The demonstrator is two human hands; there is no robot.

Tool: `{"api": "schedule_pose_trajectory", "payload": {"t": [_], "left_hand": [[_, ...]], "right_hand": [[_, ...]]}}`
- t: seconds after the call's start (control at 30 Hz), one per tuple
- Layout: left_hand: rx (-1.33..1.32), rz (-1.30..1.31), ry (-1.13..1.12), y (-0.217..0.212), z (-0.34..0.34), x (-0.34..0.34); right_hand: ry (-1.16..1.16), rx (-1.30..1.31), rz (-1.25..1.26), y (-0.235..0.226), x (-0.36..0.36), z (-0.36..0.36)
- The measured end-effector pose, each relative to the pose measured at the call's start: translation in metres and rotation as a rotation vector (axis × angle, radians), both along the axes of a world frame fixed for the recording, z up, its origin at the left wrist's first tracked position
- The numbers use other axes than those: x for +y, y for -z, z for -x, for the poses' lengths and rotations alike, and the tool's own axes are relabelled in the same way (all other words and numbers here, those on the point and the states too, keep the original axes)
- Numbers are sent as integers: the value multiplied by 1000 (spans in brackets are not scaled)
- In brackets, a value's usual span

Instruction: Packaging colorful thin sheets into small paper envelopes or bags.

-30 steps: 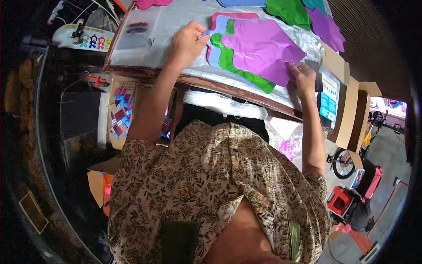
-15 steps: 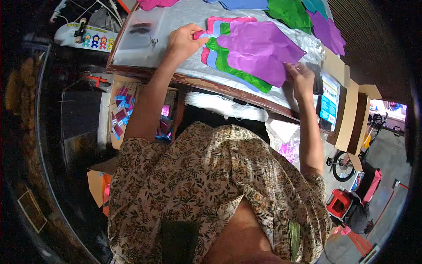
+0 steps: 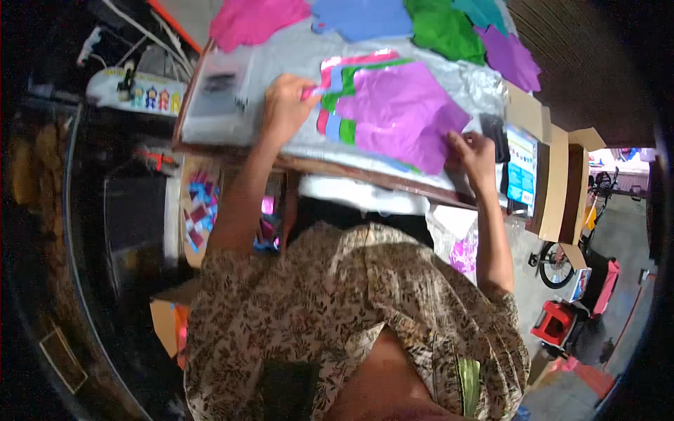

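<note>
A fanned stack of flat, shiny foil balloons lies on the silver-covered table (image 3: 210,133). The purple foil balloon (image 3: 407,105) is on top, and green (image 3: 347,131), blue (image 3: 333,128) and pink (image 3: 322,122) layers stick out from under it on the left. My left hand (image 3: 284,105) is closed in a pinch on the small tabs at the stack's left end, with a bit of pink showing at the fingertips. At the near right corner, my right hand (image 3: 476,158) pinches the edge of the purple foil balloon between thumb and finger.
More flat foil pieces lie along the far side: pink (image 3: 256,19), blue (image 3: 361,17), green (image 3: 446,31) and purple (image 3: 511,59). A clear plastic bag (image 3: 221,84) lies left. Right of the table stand a blue package (image 3: 521,175) and cardboard boxes (image 3: 554,182). White strands (image 3: 361,195) hang below the near edge.
The whole view has shifted, so the table and both hands sit lower in the picture. The purple foil balloon now covers more of the green layer's near edge. Both hands keep their pinch.
</note>
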State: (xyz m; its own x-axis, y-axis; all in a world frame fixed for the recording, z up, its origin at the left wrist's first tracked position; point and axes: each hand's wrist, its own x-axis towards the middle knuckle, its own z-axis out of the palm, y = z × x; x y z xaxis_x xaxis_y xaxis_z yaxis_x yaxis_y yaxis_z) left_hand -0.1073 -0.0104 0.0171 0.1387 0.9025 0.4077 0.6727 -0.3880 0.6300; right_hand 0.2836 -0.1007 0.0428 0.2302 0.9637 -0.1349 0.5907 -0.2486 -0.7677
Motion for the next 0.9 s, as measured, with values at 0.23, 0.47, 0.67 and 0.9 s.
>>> {"api": "schedule_pose_trajectory", "payload": {"t": [0.23, 0.47, 0.67, 0.9], "left_hand": [[32, 47, -9, -35, -1, 19], [47, -160, 207, -61, -37, 146], [362, -429, 106, -11, -76, 252], [477, -102, 182, -15, -111, 276]], "right_hand": [[-362, -696, -577, -40, -9, 58], [-690, -670, -260, -37, 10, 65], [-704, -567, -335, -54, 81, 60], [-699, -565, -482, -25, 214, 46]]}}
